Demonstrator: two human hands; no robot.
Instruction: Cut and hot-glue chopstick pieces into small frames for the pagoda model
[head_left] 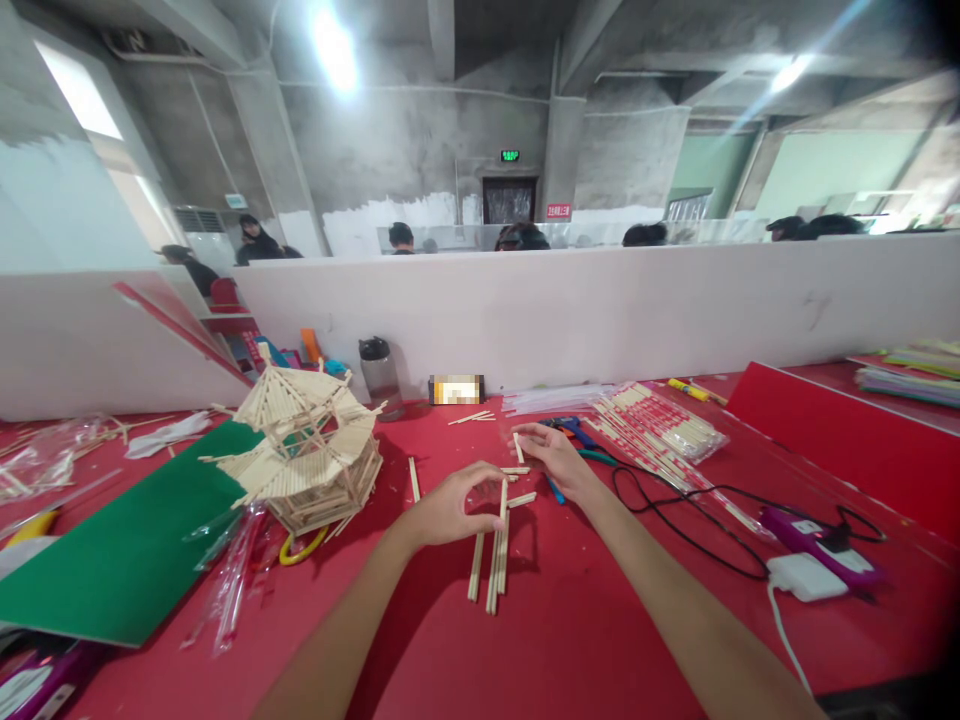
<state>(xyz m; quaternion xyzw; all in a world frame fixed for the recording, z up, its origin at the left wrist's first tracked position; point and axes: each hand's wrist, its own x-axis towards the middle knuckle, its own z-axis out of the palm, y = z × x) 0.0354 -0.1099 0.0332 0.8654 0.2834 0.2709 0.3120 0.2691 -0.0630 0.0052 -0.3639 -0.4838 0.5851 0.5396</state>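
My left hand [454,505] is curled with its thumb and fingertips on a thin wooden stick [504,495], held near the middle of the table. Between the fingertips of my right hand [556,458] is a short wooden stick [518,448], tilted nearly upright. Several longer sticks [476,568] lie side by side below my left hand, and a short piece [522,499] lies crosswise between the hands. To the left stands a pavilion model [300,450] built of wooden sticks, with a tiered roof.
Blue-handled pliers [571,432] lie beyond my right wrist. Packs of sticks [660,425], a black cable [675,493] and a purple glue gun [821,550] are at right. A green board [127,530] lies left. A bottle [380,375] stands by the white partition [637,310].
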